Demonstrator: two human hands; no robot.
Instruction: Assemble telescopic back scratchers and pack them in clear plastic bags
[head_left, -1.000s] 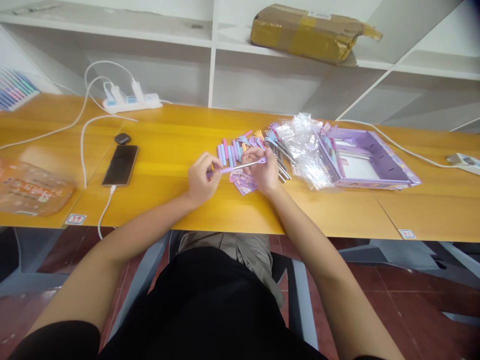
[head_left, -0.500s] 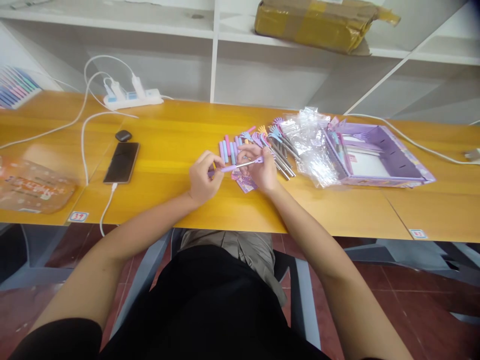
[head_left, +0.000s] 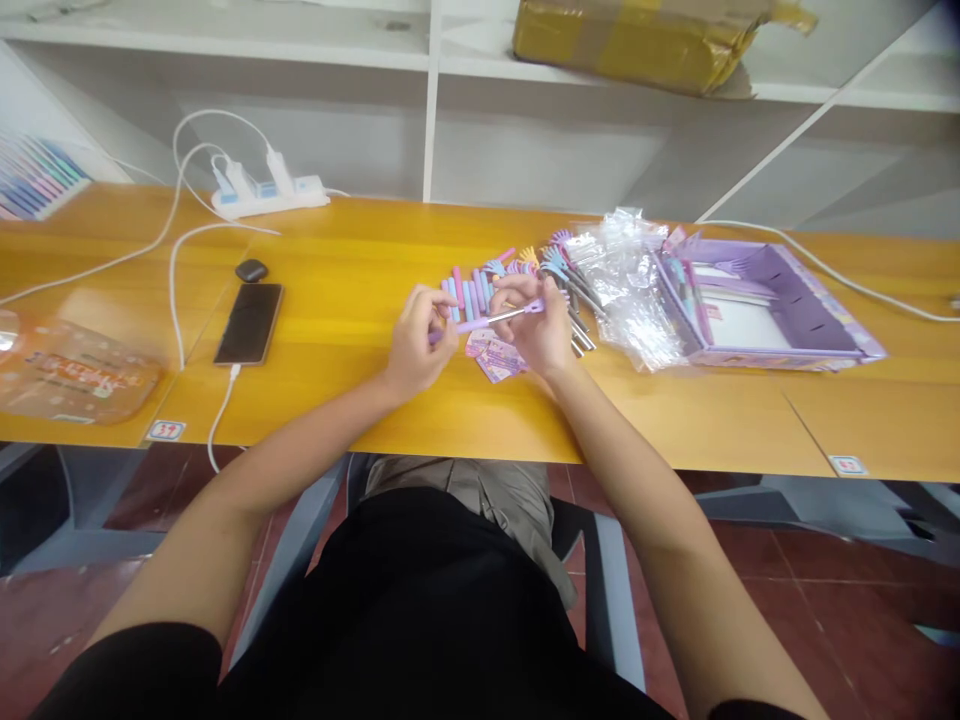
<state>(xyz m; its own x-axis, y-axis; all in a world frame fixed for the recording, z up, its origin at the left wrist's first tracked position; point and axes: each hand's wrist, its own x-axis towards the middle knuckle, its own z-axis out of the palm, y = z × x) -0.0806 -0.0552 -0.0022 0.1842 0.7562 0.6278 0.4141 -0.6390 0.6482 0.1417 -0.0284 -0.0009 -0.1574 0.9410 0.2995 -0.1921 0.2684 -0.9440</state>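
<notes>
"What's in the hands?"
"A slim rod (head_left: pixel 487 320): shiny metal shaft (head_left: pixel 508 314), smooth lilac handle (head_left: pixel 471 326). The left hand (head_left: pixel 417 342) grips the handle; the right hand (head_left: pixel 546 330) pinches the far end."
"Where is it?"
"Above the wood-toned table (head_left: pixel 375 255), near flat cards (head_left: pixel 496 358), slender tubes (head_left: pixel 459 285) and crinkled, see-through bags (head_left: pixel 630 295)."

Bright light, slight blur throughout

Glossy yellow-brown wooden tabletop (head_left: pixel 345 290), seams visible, spanning the view's full width. White shelving (head_left: pixel 430 120) along its far edge; upright dividers, compartments in grey shade. Dark red floor tiles (head_left: pixel 799 575) below, pale joints. Grey-and-black chair (head_left: pixel 619 590). Soft glare, tabletop's left.
</notes>
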